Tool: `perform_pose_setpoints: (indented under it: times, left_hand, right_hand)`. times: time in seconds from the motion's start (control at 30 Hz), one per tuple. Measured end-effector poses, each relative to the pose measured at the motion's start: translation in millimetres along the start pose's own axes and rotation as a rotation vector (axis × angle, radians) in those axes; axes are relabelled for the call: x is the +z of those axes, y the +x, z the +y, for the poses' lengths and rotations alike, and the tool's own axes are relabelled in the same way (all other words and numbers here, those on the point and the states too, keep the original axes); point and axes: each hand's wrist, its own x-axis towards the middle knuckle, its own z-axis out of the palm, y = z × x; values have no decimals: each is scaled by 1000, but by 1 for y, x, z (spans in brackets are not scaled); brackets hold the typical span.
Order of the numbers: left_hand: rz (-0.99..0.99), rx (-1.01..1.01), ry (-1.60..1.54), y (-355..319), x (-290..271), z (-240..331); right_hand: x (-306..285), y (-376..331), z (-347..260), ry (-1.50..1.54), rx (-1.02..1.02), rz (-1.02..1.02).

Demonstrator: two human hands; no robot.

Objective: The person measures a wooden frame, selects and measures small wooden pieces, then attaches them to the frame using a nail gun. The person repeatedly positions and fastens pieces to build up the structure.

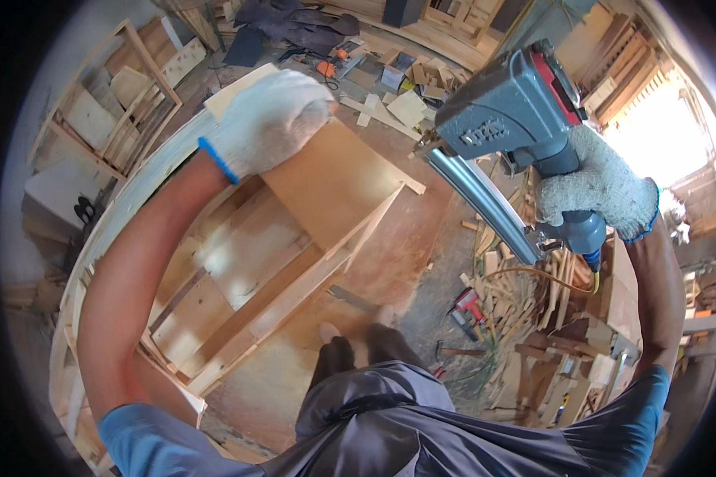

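Note:
My right hand (597, 179), in a pale knitted glove, grips the handle of a blue-grey pneumatic nail gun (505, 103). The tool is raised at the right, its long silver magazine slanting down and its air hose (549, 274) trailing below. At the upper left, my gloved left hand (274, 119) is curled at the far end of a wooden cabinet frame (274, 314). What lies inside its fingers is hidden. A pale board (235, 91) shows just behind that hand, and a brown panel (334, 183) lies across the frame beside it.
Wood scraps (509, 310) are heaped on the floor at the right, with a red nail gun (468, 306) and a hammer (460, 350) among them. A handsaw (354, 300) lies near my feet. Offcuts (406, 107) and dark cloth (294, 24) are farther off. A slatted frame (107, 103) leans at the left.

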Motion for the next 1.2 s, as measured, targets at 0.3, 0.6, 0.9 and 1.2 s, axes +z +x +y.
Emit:
perform_pose_setpoints:
  times: [0.3, 0.6, 0.9, 1.2]
  left_hand:
    - [-197, -247, -29, 16, -21, 30]
    - [-220, -371, -39, 21, -13, 28]
    - [-226, -396, -20, 21, -13, 29]
    - [-233, -381, 15, 22, -13, 28]
  right_hand:
    - [39, 20, 93, 231, 2, 51]
    - [123, 72, 139, 171, -52, 242]
    - [157, 96, 130, 81, -168, 144]
    - [155, 93, 134, 33, -159, 222]
